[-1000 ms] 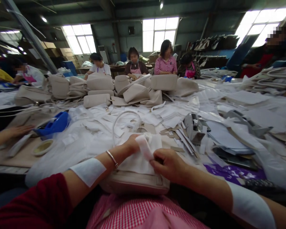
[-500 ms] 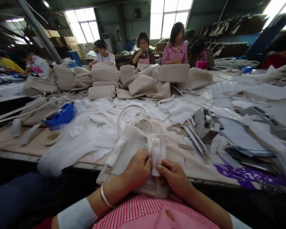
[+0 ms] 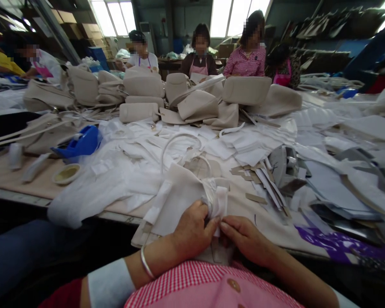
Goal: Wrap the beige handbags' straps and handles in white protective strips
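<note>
A beige handbag (image 3: 141, 237) lies at the table's front edge against my apron, partly covered by white foam sheet (image 3: 176, 194). One of its wrapped handles (image 3: 163, 152) arches up toward the far side. A narrow white foam strip (image 3: 221, 199) runs down the bag's right part. My left hand (image 3: 192, 229) is closed on this strip, its thumb reaching the lower end. Close against that thumb, my right hand (image 3: 245, 235) pinches at the strip's lower right edge. The exact fingertip contact is partly hidden.
Beige bags (image 3: 197, 105) are heaped across the table, with co-workers (image 3: 245, 55) behind them. A blue tape dispenser (image 3: 80, 143) and a tape roll (image 3: 66, 174) lie left. To the right are a grey tape dispenser (image 3: 284, 167), cardboard strips (image 3: 256, 198) and purple-printed plastic (image 3: 333, 244).
My left thumb has moved down and right along the strip, closer to my right fingers. The strip's lower end is now more covered by my hands. The whole view has shifted slightly.
</note>
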A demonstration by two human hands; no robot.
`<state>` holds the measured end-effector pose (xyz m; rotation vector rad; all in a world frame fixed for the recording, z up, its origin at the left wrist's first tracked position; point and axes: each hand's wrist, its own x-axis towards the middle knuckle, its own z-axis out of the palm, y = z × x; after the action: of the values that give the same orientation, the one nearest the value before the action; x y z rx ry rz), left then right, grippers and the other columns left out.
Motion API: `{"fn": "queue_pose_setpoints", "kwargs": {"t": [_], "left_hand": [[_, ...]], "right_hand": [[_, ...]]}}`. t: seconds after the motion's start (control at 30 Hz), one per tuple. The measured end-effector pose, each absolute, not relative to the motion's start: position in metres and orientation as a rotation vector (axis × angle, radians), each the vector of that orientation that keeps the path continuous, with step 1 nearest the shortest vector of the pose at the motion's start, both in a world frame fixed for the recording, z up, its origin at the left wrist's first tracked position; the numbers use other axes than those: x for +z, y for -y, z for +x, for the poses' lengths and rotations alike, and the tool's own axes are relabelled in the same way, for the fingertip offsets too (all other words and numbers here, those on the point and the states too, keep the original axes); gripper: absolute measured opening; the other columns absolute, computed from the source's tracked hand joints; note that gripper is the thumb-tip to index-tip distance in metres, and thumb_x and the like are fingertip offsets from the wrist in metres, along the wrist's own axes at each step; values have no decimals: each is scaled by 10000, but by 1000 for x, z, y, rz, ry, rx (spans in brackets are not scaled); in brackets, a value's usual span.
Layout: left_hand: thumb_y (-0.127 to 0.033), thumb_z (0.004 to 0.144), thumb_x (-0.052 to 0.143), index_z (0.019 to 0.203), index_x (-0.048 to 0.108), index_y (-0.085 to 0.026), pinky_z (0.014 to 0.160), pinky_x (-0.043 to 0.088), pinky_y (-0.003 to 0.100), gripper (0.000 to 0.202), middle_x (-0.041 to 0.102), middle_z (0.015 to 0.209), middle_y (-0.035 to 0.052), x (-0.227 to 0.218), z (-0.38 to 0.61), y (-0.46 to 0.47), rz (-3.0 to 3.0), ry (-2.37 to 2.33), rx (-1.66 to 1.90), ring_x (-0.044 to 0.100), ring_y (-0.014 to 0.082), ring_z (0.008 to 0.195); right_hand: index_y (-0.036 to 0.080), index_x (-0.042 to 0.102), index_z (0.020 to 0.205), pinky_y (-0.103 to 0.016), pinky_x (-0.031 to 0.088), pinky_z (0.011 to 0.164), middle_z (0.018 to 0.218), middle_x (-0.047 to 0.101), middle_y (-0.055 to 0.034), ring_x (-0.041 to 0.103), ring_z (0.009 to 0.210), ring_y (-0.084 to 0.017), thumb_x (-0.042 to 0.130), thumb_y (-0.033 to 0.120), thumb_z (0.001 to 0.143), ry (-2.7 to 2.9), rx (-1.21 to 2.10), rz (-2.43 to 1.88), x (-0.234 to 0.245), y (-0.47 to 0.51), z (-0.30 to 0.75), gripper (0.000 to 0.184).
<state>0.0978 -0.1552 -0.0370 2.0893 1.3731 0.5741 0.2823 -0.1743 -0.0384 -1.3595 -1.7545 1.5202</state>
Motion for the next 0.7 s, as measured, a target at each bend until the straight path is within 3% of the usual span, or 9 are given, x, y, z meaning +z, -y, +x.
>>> {"fn": "queue_pose_setpoints", "kwargs": {"t": [0.13, 0.27, 0.4, 0.53, 0.7], "left_hand": [[-278, 900, 530, 805, 583, -160, 751, 478, 351, 161, 579, 878, 88, -37, 99, 155, 2169, -1352, 551, 555, 213, 811], [-264, 910, 511, 954, 622, -116, 823, 510, 390, 191, 612, 967, 137, -40, 100, 155, 2229, -1347, 580, 586, 248, 896], [-265, 912, 508, 1015, 620, -96, 827, 527, 403, 227, 628, 981, 151, -45, 99, 155, 2262, -1360, 569, 605, 264, 910], [-290, 934, 485, 1018, 631, -103, 804, 527, 388, 251, 649, 975, 149, -43, 98, 154, 2292, -1362, 499, 629, 266, 893], [-453, 965, 432, 1031, 631, -156, 742, 504, 367, 364, 698, 922, 128, -32, 91, 158, 2248, -1373, 353, 672, 274, 841]], "right_hand": [[178, 634, 932, -257, 438, 576, 659, 632, -3, 589, 595, -157, 502, 520, 906, 1765, 1226, -1600, -23, 148, 284, 368], [178, 577, 1185, -281, 479, 615, 778, 688, -25, 640, 687, -197, 670, 489, 782, 1645, 1121, -1753, -27, 120, 260, 518], [169, 605, 1129, -315, 508, 735, 904, 712, -51, 657, 819, -219, 685, 362, 745, 1607, 1134, -1739, -37, 110, 242, 437], [177, 564, 1200, -320, 512, 768, 938, 716, -44, 665, 839, -214, 652, 291, 735, 1574, 1125, -1734, -43, 113, 242, 486], [176, 557, 1183, -315, 518, 766, 945, 719, -55, 671, 846, -211, 611, 280, 757, 1495, 1044, -1756, -48, 120, 244, 442]]}}
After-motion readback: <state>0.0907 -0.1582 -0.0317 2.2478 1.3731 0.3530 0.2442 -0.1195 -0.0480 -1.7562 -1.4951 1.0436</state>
